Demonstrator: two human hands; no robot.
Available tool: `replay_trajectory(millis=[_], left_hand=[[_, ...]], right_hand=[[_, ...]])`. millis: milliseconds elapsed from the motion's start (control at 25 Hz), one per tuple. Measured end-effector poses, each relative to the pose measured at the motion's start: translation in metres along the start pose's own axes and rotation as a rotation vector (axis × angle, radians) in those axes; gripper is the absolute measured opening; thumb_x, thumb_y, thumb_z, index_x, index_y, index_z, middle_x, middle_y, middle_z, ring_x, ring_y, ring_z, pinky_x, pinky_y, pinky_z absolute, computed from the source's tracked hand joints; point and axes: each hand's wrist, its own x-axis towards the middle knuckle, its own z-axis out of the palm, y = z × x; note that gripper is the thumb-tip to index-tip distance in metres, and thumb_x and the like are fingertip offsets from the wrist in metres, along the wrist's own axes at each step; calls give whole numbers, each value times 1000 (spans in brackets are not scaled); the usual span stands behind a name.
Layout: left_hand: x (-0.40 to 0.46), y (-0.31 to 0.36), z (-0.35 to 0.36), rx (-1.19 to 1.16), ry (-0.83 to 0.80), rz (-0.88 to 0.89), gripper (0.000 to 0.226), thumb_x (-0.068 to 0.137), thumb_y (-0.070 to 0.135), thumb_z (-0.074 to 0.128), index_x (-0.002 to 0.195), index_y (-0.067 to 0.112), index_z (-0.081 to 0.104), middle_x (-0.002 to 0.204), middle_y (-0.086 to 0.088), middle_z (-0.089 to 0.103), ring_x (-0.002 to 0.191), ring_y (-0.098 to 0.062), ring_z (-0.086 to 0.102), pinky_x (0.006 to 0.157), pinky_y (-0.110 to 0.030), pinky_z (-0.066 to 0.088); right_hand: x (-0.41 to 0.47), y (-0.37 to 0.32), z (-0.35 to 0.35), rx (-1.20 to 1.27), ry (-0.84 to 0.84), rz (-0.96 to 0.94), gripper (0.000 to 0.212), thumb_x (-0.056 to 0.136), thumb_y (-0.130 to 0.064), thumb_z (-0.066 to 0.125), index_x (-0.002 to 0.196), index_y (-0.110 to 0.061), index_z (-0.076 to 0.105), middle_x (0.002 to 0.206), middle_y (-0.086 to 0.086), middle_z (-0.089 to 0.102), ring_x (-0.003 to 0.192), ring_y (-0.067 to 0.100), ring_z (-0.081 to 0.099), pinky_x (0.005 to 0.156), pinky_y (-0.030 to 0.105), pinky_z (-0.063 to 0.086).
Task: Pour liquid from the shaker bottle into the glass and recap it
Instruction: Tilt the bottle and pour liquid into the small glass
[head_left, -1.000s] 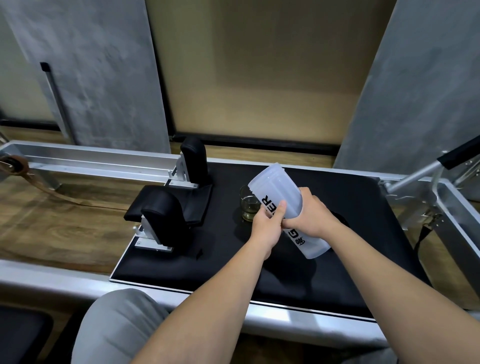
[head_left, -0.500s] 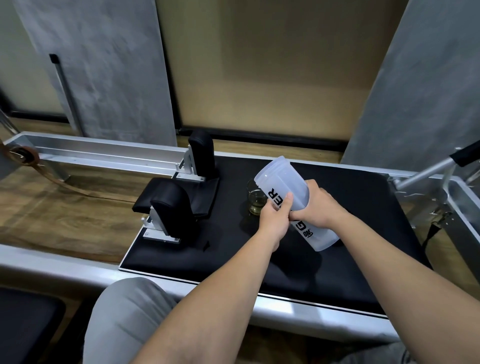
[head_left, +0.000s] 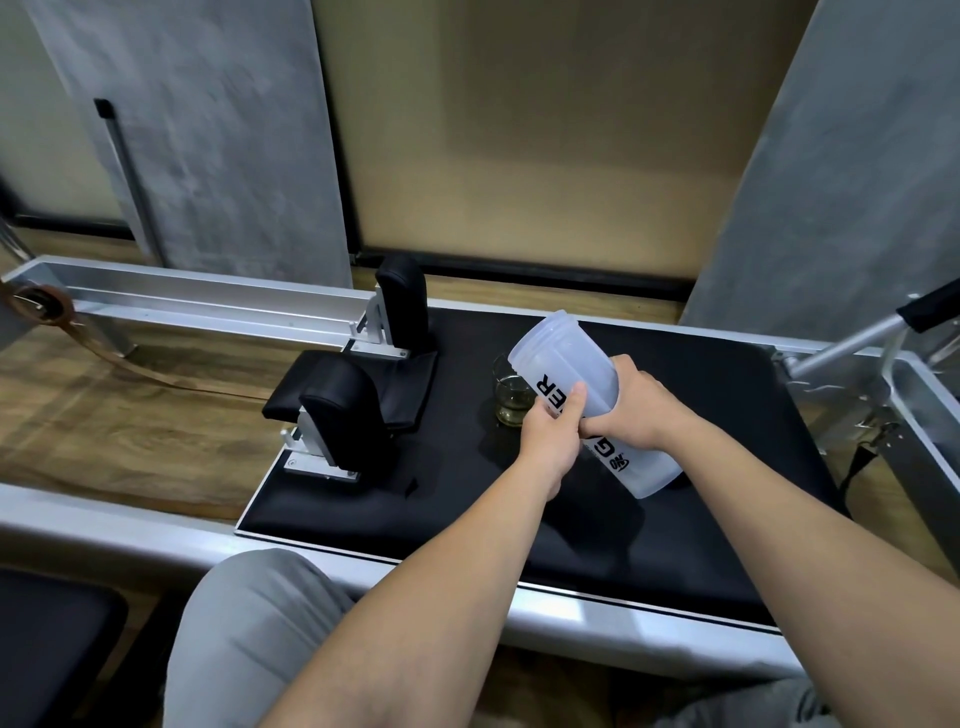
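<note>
A translucent white shaker bottle (head_left: 566, 364) with black lettering is tilted, its open uncapped mouth pointing up and left over a small glass (head_left: 511, 402). The glass stands on the black padded carriage (head_left: 727, 405) and holds a little yellowish liquid. My right hand (head_left: 631, 410) wraps the bottle's middle from the right. My left hand (head_left: 553, 434) holds the bottle from the near side, fingers across the lettering. No cap is in view.
Two black shoulder rests (head_left: 343, 410) and a headrest pad stand left of the glass. Silver rails (head_left: 208, 301) frame the carriage, with a metal bar (head_left: 852, 338) at the right. My grey-trousered knee (head_left: 249, 623) is at the bottom.
The bottle and both hands kept the same grip and tilt over the glass. The view shifted slightly as my head moved.
</note>
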Motion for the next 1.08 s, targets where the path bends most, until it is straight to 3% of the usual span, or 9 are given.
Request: replay_trajectory(millis=[440, 640, 1080], left_hand=[[0, 2, 0, 0, 13, -6, 40, 101, 50, 62, 123, 17, 64, 121, -3, 77, 111, -19, 73, 102, -42, 59], [-4, 6, -1, -36, 7, -23, 41, 102, 49, 61, 126, 17, 63, 117, 2, 76, 99, -10, 73, 78, -25, 60], [-5, 9, -2, -57, 11, -28, 43, 103, 48, 60, 132, 17, 62, 121, 0, 76, 94, -8, 73, 66, -20, 58]], right_hand=[[0, -5, -3, -26, -8, -5, 92, 61, -55, 85, 134, -23, 40, 118, 10, 58, 109, 35, 63, 93, 55, 58], [0, -6, -3, -22, -14, -7, 88, 62, -53, 85, 132, -22, 41, 118, 11, 60, 109, 34, 63, 93, 55, 58], [1, -10, -6, -45, -19, 1, 87, 63, -51, 87, 131, -21, 41, 116, 12, 61, 106, 35, 65, 92, 55, 58]])
